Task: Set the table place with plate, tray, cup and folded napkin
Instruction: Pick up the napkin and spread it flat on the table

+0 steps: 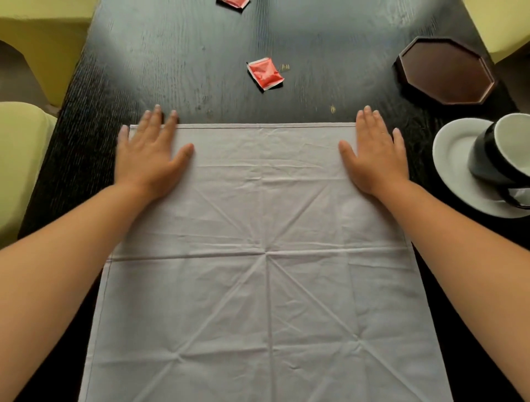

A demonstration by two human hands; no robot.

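Observation:
A white cloth napkin [263, 258] lies spread flat on the dark table, creased with old fold lines. My left hand [149, 156] presses flat on its far left corner, fingers apart. My right hand [375, 155] lies flat on the far right corner in the same way. A white plate [453, 160] sits at the right edge of the table, and a black cup with a white inside [499, 155] lies tilted on it. Further back on the right is a dark brown octagonal tray [444, 70].
A red sachet [265, 73] lies on the dark wooden table [200, 57] beyond the napkin, and another red sachet [233, 3] sits at the far edge of view. Yellow-green chairs [25, 137] stand along the left side and at the far right corner.

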